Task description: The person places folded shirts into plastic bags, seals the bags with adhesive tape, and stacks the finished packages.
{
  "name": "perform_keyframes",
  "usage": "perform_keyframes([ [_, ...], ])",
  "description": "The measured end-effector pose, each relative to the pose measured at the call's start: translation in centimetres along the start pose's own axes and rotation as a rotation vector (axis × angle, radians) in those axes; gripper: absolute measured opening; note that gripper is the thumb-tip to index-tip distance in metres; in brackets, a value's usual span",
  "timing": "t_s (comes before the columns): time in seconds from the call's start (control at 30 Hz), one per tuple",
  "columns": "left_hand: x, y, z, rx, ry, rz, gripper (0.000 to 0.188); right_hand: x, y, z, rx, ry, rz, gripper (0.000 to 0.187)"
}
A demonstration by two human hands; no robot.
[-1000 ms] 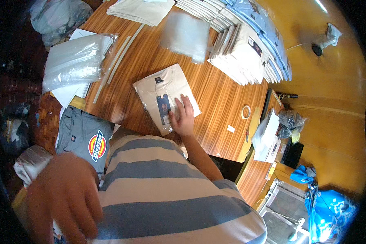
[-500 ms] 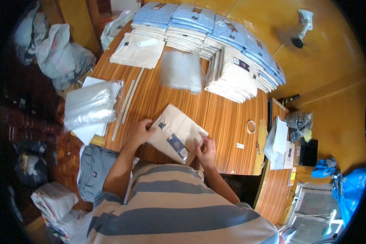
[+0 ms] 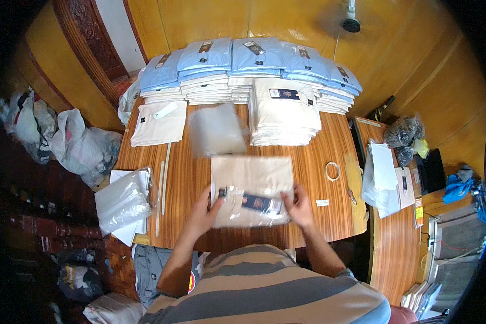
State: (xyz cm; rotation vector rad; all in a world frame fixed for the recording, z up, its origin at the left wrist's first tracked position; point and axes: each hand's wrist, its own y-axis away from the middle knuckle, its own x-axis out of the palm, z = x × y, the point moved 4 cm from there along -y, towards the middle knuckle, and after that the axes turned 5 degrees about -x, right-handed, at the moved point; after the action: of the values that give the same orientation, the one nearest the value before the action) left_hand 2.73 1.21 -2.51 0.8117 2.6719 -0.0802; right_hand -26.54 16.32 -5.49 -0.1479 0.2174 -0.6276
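- In the head view, my left hand (image 3: 204, 213) grips the left edge of a flat, folded cream fabric garment (image 3: 254, 175), glossy clear plastic showing over its lower part.
- My right hand (image 3: 299, 208) pinches the opposite edge, thumb on top; taking both sides probably keeps the soft fold level and square.
- The garment is right in front of me, over the near half of the brown wood-grain table (image 3: 189, 167); I cannot tell whether its underside touches the wood.
- My grips at the edges leave the dark blue rectangular card tag (image 3: 262, 204) uncovered, face up.
- Just beyond lies a translucent grey pile of flat plastic sleeves (image 3: 217, 129), likely put centrally for easy reach.
- Behind it to the right, a tall cream stack of folded garments (image 3: 283, 116) stands before light-blue bagged garments (image 3: 254, 56), lined along the far edge, perhaps to save working room.
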Motion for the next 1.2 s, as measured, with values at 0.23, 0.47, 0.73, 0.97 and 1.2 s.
perform_keyframes([
  [0.23, 4.3, -20.3, -13.4, 0.108, 0.203, -0.118, 0.05, -8.6, -23.6, 7.5, -0.297, -0.114, -0.078, 0.058],
  [0.47, 10.9, -29.3, -6.6, -0.006, -0.031, -0.309, 0.061, -11.0, -33.8, -0.8, -0.303, 0.358, 0.186, 0.057],
  [0.73, 13.5, -29.0, -8.9, 0.034, -0.129, -0.68, 0.064, -12.8, -32.8, -5.1, -0.163, 0.538, 0.206, 0.051],
  [0.97, 17.9, -23.0, -11.0, 0.436, -0.318, -0.621, 0.106, -10.0, -24.3, -1.5, -0.908, 0.741, 0.217, 0.054],
  [1.2, 18.8, -8.6, -1.5, 0.435, -0.397, -0.55, 0.09, -5.6, -20.9, 2.1, -1.039, 0.744, 0.301, 0.057],
])
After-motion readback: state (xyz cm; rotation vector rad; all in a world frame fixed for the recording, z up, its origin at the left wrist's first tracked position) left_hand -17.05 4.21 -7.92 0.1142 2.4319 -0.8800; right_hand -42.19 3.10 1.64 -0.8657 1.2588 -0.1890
